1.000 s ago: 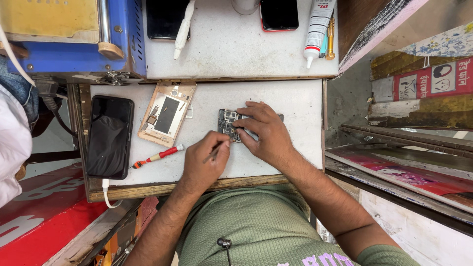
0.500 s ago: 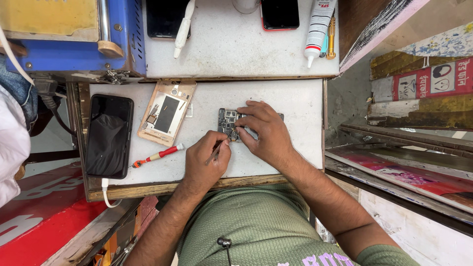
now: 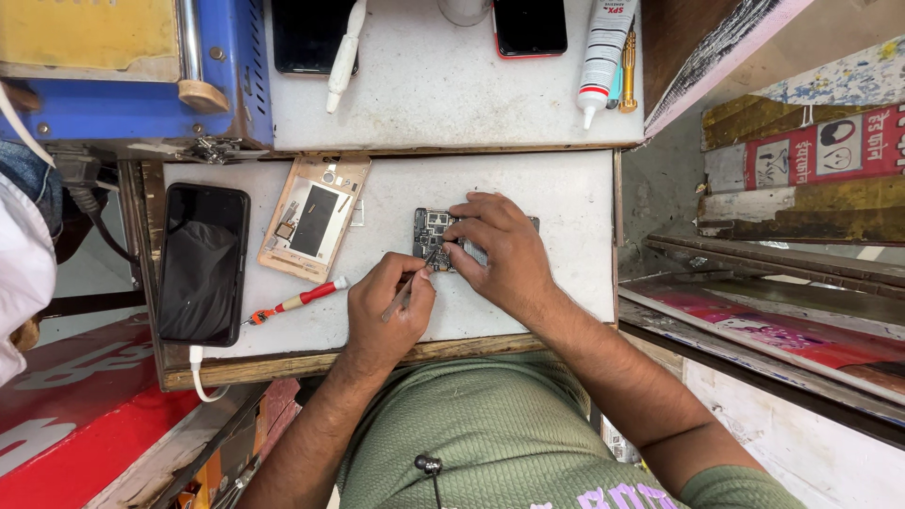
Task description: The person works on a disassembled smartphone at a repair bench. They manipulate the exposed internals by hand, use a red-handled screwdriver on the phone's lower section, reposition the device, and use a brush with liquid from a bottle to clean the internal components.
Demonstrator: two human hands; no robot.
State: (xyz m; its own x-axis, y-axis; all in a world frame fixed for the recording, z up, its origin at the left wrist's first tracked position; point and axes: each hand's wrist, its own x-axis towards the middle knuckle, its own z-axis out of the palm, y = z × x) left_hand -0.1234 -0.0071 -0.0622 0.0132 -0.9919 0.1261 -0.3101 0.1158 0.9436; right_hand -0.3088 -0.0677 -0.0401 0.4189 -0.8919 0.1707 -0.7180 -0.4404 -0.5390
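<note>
Pinning a small circuit board (image 3: 436,236) under its fingertips, the right hand (image 3: 500,254) lay spread flat on the grey worktop (image 3: 556,188), while the left hand (image 3: 386,311) pinched thin tweezers (image 3: 407,287) whose tip met the board. Left of those fingers lay a red screwdriver (image 3: 297,302), a gold phone frame (image 3: 313,217) and a black phone (image 3: 203,264) (cable plugged in).

A black phone screen (image 3: 204,264) lies dark at the bench's left; a white labelled tube (image 3: 603,52) rests above; red-and-yellow signs (image 3: 815,155) stand right
</note>
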